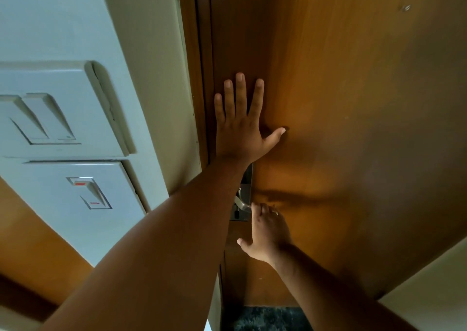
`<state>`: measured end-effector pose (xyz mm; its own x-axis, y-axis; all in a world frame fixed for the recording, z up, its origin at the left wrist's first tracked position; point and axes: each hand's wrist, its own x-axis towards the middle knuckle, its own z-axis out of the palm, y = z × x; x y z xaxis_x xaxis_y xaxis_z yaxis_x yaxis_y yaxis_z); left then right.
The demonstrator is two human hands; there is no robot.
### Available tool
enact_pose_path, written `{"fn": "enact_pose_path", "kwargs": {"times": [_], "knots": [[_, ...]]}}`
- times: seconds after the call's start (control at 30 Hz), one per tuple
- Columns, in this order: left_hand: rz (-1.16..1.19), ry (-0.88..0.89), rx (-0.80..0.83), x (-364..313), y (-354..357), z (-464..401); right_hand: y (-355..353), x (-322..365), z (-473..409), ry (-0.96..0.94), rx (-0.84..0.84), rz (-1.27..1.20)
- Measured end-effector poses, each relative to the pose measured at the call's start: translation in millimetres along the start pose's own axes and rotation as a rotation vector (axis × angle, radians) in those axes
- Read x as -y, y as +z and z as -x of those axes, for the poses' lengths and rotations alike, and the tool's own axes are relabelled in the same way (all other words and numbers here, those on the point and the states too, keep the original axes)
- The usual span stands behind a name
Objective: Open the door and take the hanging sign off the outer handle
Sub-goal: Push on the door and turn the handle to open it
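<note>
Both hands touch the door [341, 103]: left hand [242, 126] spread flat, right hand [267, 232] apparently gripping the rightward-pointing handle [242, 204].

Home/hotel rm entry: wood door [353, 103], lever handle [243, 204], wall switches [45, 118], rug [267, 318].

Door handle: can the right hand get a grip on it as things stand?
Probably yes. The right hand is already at the metal handle, fingertips at its end, with nothing between them. The left hand lies flat on the door above, clear of the lever.
</note>
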<state>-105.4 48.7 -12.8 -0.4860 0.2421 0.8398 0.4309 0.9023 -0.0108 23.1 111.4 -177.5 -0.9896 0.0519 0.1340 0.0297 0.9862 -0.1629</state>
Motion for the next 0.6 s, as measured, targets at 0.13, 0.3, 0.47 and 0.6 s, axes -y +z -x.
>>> {"fn": "enact_pose_path", "kwargs": {"times": [0.13, 0.3, 0.47, 0.6], "knots": [[0.006, -0.011, 0.022, -2, -9, 3, -17, 1, 4, -0.016, 0.074, 0.014], [-0.019, -0.036, 0.053, -7, -20, 9, -18, 2, 18, -0.027, 0.060, -0.023], [-0.032, -0.075, 0.110, -15, -36, 17, -37, -3, 26, -0.111, 0.065, 0.098], [-0.023, -0.088, 0.150, -21, -58, 27, -58, -12, 35, -0.199, -0.029, 0.077]]}}
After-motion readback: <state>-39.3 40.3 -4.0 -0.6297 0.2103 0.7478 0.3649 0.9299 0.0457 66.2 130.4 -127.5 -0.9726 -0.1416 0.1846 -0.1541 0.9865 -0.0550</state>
